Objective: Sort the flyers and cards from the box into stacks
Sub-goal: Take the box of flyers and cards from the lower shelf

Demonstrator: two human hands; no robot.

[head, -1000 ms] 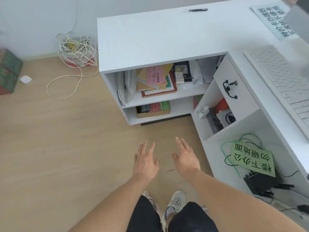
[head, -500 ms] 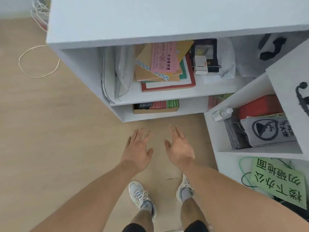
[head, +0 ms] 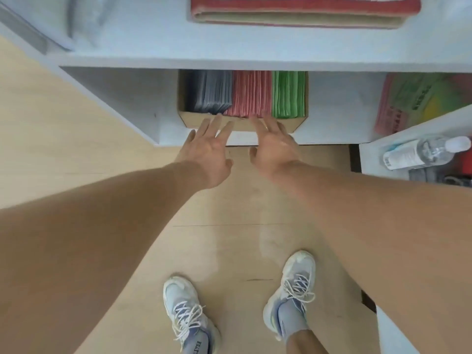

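Observation:
A shallow cardboard box stands on the bottom shelf of a white cabinet. Inside it, upright flyers and cards are packed in three colour blocks: dark grey ones at the left, pink ones in the middle, green ones at the right. My left hand and my right hand reach side by side toward the box, fingers straight and spread. Their fingertips lie over the box's front wall. Neither hand holds anything.
On the shelf above lies a red-edged book or folder stack. Pink and green papers sit at the right. A clear plastic bottle lies in the neighbouring white unit. Below are wooden floor and my two white sneakers.
I have bent down much closer to the cabinet. Both hands have moved forward from above the floor up to the front of the box.

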